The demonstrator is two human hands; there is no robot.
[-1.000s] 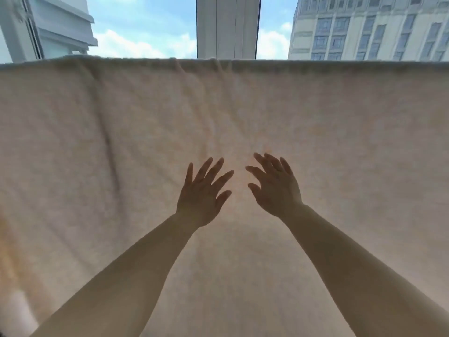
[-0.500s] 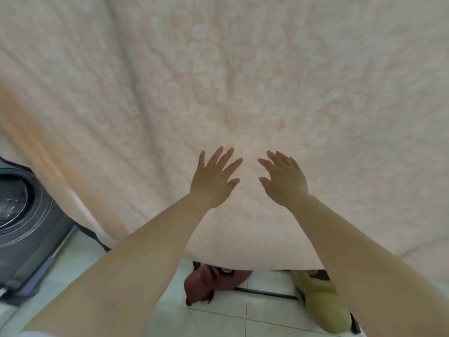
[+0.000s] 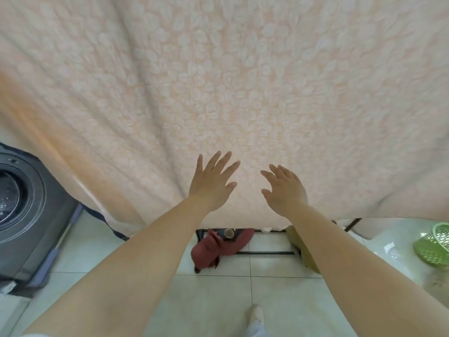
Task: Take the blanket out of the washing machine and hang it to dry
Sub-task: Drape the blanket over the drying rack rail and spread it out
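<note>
A large peach-coloured fleecy blanket (image 3: 243,81) hangs down in front of me and fills the upper two thirds of the view; its lower edge ends just above the floor. My left hand (image 3: 211,183) is spread flat with straight fingers against the lower part of the blanket. My right hand (image 3: 284,190) is beside it, fingers straight and relaxed, on or just in front of the fabric. Neither hand grips anything. The grey washing machine (image 3: 26,205) stands at the left with its round door facing me.
Under the blanket's edge a black rack frame (image 3: 264,252) stands on the white tiled floor (image 3: 218,300), with a dark red cloth (image 3: 213,249) and an olive item (image 3: 303,249) by it. A green woven basket (image 3: 435,244) sits at the right. My foot (image 3: 255,317) shows below.
My view has tilted down from the blanket's top edge and the sky to its lower edge and the floor. Both open hands slid down the blanket with it.
</note>
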